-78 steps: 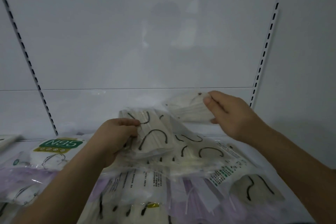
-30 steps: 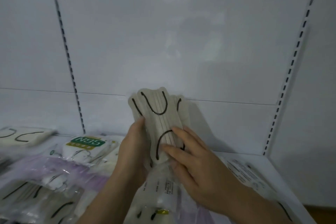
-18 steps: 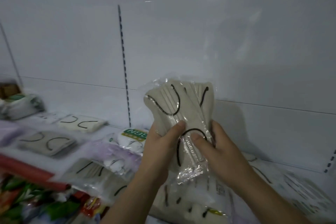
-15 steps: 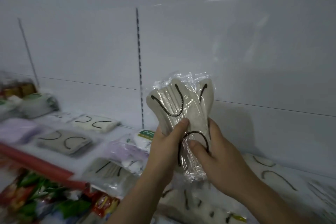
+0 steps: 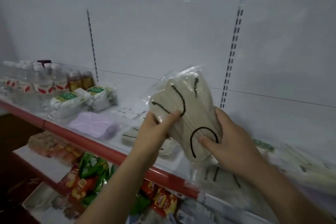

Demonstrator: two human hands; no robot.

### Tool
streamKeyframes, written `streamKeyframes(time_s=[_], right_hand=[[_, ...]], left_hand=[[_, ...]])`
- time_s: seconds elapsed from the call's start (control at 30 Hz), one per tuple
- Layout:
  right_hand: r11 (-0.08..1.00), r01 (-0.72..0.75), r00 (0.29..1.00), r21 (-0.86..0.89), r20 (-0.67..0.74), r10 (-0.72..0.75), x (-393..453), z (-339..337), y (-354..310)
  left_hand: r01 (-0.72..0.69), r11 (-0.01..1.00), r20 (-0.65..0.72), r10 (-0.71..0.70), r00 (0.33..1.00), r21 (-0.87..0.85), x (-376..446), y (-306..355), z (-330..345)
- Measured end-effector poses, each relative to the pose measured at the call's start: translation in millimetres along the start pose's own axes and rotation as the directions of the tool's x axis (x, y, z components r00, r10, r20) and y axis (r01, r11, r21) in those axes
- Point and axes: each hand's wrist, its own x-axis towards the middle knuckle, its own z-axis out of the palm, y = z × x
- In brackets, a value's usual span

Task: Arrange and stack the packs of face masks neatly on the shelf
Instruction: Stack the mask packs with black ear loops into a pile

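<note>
White shelving with a red-edged shelf point(image 5: 101, 146) is backing the scene. Both hands, left hand point(image 5: 154, 131) and right hand point(image 5: 229, 143), are gripping a clear plastic pack of beige black-looped face masks point(image 5: 190, 112) above it, likely carrying it toward matching beige packs point(image 5: 130, 135); next comes laying it squarely.

Counts, referenced to the shelf point(image 5: 101, 146):
- Hands: two, left hand point(image 5: 154, 129) and right hand point(image 5: 229, 143), above its front edge.
- Held beige mask pack point(image 5: 189, 114): one.
- N95 packs point(image 5: 81, 98) at its left rear: two legible.
- Purple mask pack point(image 5: 94, 125): one.
- Amber bottles point(image 5: 80, 80): two.
</note>
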Motion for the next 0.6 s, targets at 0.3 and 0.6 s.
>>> streamKeyframes(time_s=[0.3, 0.6], right_hand=[[0.94, 0.15, 0.97, -0.307, 0.227, -0.081, 48.9, 64.5, -19.6], [0.895, 0.162, 0.956, -0.416, 0.29, -0.038, 109.5, 60.9, -21.5]], left_hand=[[-0.041, 0.965, 0.008, 0.041, 0.999, 0.259, 54.8, -17.2, -141.3], [-0.116, 0.92, 0.122, 0.076, 0.99, 0.375, 102.9, -12.8, -150.6]])
